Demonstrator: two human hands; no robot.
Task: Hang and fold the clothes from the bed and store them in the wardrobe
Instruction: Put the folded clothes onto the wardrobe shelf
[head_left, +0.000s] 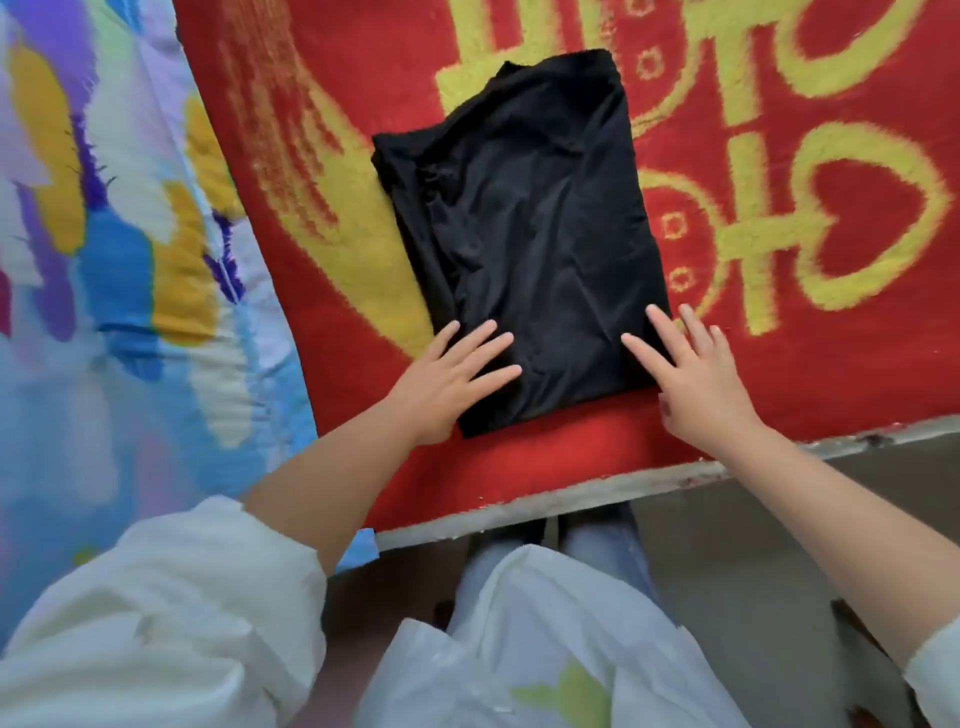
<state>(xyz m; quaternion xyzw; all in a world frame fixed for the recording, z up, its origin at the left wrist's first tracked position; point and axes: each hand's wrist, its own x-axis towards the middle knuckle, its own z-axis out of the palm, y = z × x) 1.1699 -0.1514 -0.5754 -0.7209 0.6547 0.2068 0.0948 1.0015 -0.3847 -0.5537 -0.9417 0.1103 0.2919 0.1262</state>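
Pressing flat, the left hand (447, 374) and right hand (696, 374), both released, rest on the near end of the folded black soft cotton garment (524, 234), its long axis running away.

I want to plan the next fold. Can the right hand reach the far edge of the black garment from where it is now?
Probably yes. The right hand lies flat at the near right corner of the black garment, and nothing lies on the cloth between it and the far edge, though the arm must stretch forward.
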